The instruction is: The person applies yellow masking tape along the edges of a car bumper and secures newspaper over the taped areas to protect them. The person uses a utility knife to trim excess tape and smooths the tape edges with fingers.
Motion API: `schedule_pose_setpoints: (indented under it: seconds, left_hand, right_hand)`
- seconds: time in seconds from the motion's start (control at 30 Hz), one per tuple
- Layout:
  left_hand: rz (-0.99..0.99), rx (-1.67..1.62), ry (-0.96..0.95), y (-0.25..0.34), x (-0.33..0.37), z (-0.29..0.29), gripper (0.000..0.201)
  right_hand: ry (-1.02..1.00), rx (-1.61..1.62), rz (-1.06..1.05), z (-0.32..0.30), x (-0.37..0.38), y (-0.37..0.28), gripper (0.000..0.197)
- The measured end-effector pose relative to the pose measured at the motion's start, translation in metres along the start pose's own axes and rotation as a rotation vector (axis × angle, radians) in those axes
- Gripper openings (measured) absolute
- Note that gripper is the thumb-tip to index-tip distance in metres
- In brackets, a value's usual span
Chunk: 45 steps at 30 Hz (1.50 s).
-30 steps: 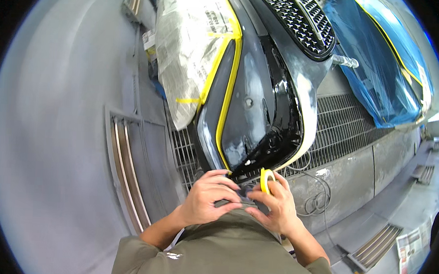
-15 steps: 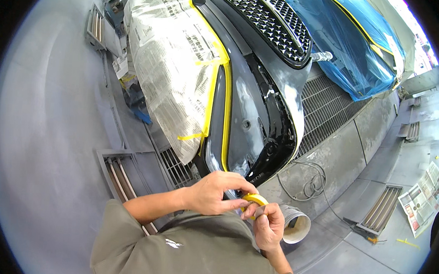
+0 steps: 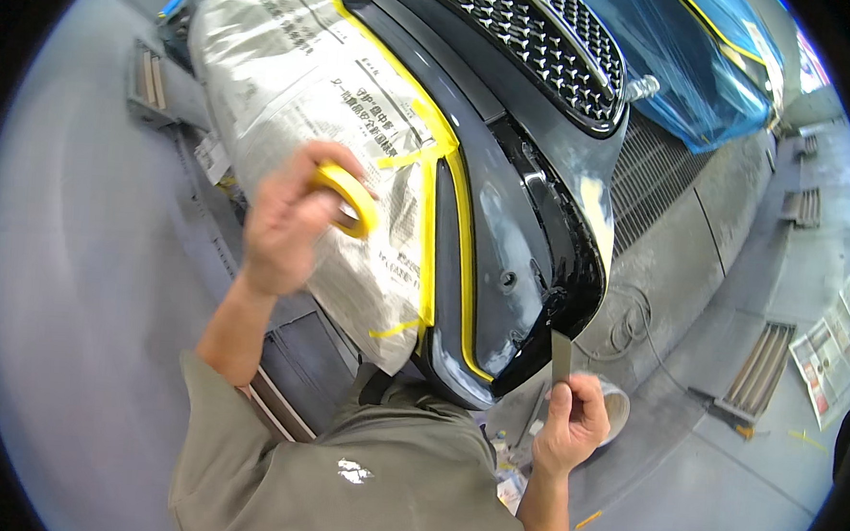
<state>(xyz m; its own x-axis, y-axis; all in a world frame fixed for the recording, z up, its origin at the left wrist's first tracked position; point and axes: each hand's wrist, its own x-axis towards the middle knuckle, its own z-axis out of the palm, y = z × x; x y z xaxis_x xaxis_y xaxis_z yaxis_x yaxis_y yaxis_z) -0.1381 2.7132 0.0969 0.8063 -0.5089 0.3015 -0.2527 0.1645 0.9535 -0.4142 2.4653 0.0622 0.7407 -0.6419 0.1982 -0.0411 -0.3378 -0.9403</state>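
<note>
My left hand (image 3: 287,234), slightly smeared by motion, grips a roll of yellow masking tape (image 3: 361,204). It is raised over newspaper sheeting (image 3: 270,104) that covers the car's side. At the lower right, my right hand (image 3: 572,425) pinches a flat, narrow olive-grey strip (image 3: 561,356) between thumb and fingers, its free end pointing up. What the strip is made of I cannot tell. Between my hands lies the dark bumper (image 3: 513,241) with pale sanded patches. A yellow tape line (image 3: 460,258) runs down it, beside the taped newspaper edge.
A patterned grille (image 3: 542,50) sits at the top, and blue plastic film (image 3: 709,78) covers a part beyond. Floor grating (image 3: 655,186), a coiled hose (image 3: 629,319) and a pale bucket (image 3: 615,410) are to the right. Newspaper (image 3: 823,368) lies on the far right.
My hands were together at the tape roll and have parted. The left carried the roll up and left; the right moved right and down with the strip. The view has shifted slightly.
</note>
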Motion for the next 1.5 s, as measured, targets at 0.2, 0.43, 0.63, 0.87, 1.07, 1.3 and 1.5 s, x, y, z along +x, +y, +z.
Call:
schedule_pose_setpoints:
  seconds: [0.2, 0.43, 0.63, 0.87, 1.07, 1.3, 1.5]
  left_hand:
    - [-0.022, 0.149, 0.100, -0.030, 0.034, -0.070, 0.030]
    - [0.114, 0.279, 0.161, -0.046, 0.038, -0.063, 0.030]
    - [0.206, 0.277, 0.111, -0.057, 0.033, -0.071, 0.028]
    - [0.261, 0.302, -0.070, -0.060, 0.034, -0.089, 0.033]
    - [0.254, 0.323, -0.060, -0.061, 0.031, -0.090, 0.036]
    - [0.273, 0.331, -0.076, -0.062, 0.032, -0.091, 0.038]
    - [0.276, 0.331, -0.045, -0.061, 0.032, -0.086, 0.036]
  right_hand:
    - [-0.050, -0.559, -0.493, 0.098, 0.068, -0.022, 0.028]
    - [-0.104, -0.761, -0.666, 0.147, 0.109, -0.020, 0.028]
    - [-0.102, -0.839, -0.694, 0.154, 0.111, -0.016, 0.031]
    - [-0.107, -0.853, -0.669, 0.154, 0.113, -0.017, 0.030]
    - [-0.104, -0.854, -0.693, 0.156, 0.116, -0.012, 0.034]
    - [-0.104, -0.849, -0.694, 0.156, 0.117, -0.009, 0.031]
    - [-0.115, -0.831, -0.699, 0.158, 0.118, -0.010, 0.031]
